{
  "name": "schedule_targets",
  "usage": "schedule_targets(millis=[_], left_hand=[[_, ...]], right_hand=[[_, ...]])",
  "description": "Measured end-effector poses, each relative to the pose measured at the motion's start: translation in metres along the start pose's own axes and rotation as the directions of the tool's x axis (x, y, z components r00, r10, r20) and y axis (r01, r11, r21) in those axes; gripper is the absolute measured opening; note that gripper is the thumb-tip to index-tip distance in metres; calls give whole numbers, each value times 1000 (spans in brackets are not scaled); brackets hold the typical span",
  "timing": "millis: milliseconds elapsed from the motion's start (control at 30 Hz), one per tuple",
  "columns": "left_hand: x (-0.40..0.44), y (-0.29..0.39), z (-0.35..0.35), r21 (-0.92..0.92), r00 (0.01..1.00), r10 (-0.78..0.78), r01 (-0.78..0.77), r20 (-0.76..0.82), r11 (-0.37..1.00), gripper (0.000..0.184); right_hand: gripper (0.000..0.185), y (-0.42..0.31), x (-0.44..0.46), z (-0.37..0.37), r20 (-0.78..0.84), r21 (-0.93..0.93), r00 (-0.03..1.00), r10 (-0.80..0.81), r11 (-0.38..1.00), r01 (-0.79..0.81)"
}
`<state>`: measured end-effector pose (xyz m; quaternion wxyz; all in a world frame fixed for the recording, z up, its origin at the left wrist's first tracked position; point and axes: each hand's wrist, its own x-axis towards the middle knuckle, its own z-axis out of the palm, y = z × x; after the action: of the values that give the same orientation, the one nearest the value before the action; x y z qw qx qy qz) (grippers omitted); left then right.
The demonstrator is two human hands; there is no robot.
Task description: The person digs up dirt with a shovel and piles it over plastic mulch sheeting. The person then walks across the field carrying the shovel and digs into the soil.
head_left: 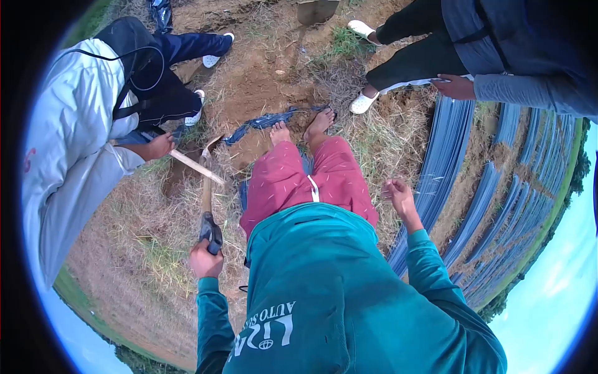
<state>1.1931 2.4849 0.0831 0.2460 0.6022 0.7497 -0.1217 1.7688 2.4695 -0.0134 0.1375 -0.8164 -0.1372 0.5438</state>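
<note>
**Left hand gripping, right hand curled**

We log strips of sheeting (450, 146) at three o'clock. Our wood-shafted tool (207, 194): nine o'clock, its black grip held in our left hand (206, 260). Co-worker's wooden stick (197, 166): ten o'clock. Our right hand (400, 197): three o'clock, fingers narrow (contents: cannot tell).

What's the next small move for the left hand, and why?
Probably ease the wooden-handled tool in the left hand back toward the body: its far end looks close to the co-worker's stick, and the wearer's bare left foot is nearby, though depth is hard to judge.
</note>
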Motion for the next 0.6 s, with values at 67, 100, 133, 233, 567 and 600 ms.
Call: schedule_targets(millis=[67, 100, 133, 233, 567, 600], left_hand=[[-28, -59, 22, 35, 1000, 27, -26, -13, 999, 18], [-55, -94, 29, 37, 989, -121, 118, 87, 992, 25], [-83, -118, 28, 25, 970, -221, 219, 98, 975, 26], [-97, -149, 46, -33, 885, -459, 462, 79, 886, 32], [-94, -145, 83, -291, 641, -763, 717, -81, 633, 29], [-94, -154, 91, -259, 633, -765, 724, -117, 639, 29]], right_hand=[[27, 38, -16, 14, 90, -234, 996, -23, 971, 44], [27, 51, -18, 13, 127, -344, 991, -39, 936, 81], [28, 69, -28, 9, 187, -423, 981, -49, 897, 125], [29, 60, -21, 0, 294, -500, 956, -9, 851, 162], [27, -175, 72, -37, 146, -301, 965, -217, 920, 252], [27, -193, 84, -39, 178, -270, 931, -319, 894, 358]])
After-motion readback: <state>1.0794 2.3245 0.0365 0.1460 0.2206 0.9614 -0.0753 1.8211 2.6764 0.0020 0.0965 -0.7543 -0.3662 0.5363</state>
